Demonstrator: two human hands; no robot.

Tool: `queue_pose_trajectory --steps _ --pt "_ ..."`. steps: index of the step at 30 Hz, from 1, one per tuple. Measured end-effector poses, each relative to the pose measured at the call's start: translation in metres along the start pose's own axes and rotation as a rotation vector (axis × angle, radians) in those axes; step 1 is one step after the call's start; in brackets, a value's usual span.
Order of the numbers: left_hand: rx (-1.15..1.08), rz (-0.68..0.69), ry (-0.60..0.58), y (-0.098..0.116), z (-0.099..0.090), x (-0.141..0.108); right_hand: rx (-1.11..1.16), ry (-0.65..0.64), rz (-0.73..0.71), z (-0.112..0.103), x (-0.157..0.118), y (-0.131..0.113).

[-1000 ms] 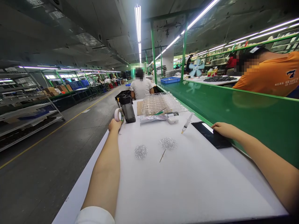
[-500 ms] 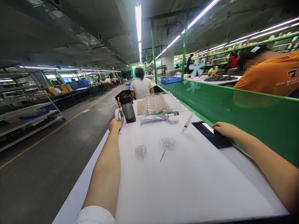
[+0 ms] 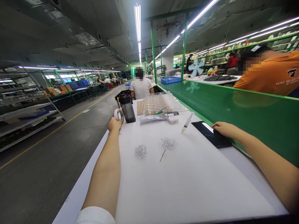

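Note:
My left hand [image 3: 114, 124] is closed at the left edge of the white work surface [image 3: 182, 183]. It touches or nearly touches an upright roll of tape [image 3: 116, 115]; what its fingers grip is hidden. At the right, my right hand [image 3: 223, 128] lies over the edge of a flat black phone or tablet [image 3: 205, 132], fingers together and bent; their undersides are hidden. Between my arms are two piles of tiny clear, glittering pieces, a left pile [image 3: 141, 151] and a right pile [image 3: 168, 143]. A thin stick [image 3: 163, 155] points into the right one. Nearby lies a syringe [image 3: 187, 123] with an amber tip.
Toward the back stand a dark tumbler [image 3: 128, 111], a clear compartment tray [image 3: 157, 101], a white tube [image 3: 155, 117] and a small white case [image 3: 173, 120]. A green conveyor belt [image 3: 235, 109] runs along the right. One person sits ahead, another in orange across the belt.

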State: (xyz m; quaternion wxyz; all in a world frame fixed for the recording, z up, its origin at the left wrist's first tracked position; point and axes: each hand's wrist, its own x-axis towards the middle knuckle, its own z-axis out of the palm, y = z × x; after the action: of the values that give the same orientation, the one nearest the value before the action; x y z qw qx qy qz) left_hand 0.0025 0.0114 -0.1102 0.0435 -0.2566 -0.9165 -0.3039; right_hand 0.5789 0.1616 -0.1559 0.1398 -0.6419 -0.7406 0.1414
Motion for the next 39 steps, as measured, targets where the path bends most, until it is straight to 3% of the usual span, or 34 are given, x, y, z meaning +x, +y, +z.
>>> queue_pose_trajectory --steps 5,12,18,25,33,39 --pt "-0.034 -0.013 0.087 0.004 -0.004 -0.004 0.040 -0.107 0.084 -0.008 -0.005 -0.007" --pt "0.027 -0.024 -0.019 0.004 -0.004 -0.006 0.043 -0.101 0.090 -0.006 -0.006 -0.009" --pt "-0.069 -0.016 0.102 0.006 -0.011 -0.010 0.033 -0.105 0.083 -0.006 -0.004 -0.006" --pt "-0.019 -0.031 -0.010 0.005 -0.011 -0.010 0.040 -0.084 0.074 -0.005 -0.003 -0.002" --pt "-0.101 -0.026 0.104 0.007 -0.013 -0.010 0.025 -0.088 0.084 -0.007 -0.005 -0.006" --pt "-0.064 -0.055 -0.006 0.003 -0.010 -0.007 0.030 -0.088 0.086 -0.007 -0.006 -0.005"
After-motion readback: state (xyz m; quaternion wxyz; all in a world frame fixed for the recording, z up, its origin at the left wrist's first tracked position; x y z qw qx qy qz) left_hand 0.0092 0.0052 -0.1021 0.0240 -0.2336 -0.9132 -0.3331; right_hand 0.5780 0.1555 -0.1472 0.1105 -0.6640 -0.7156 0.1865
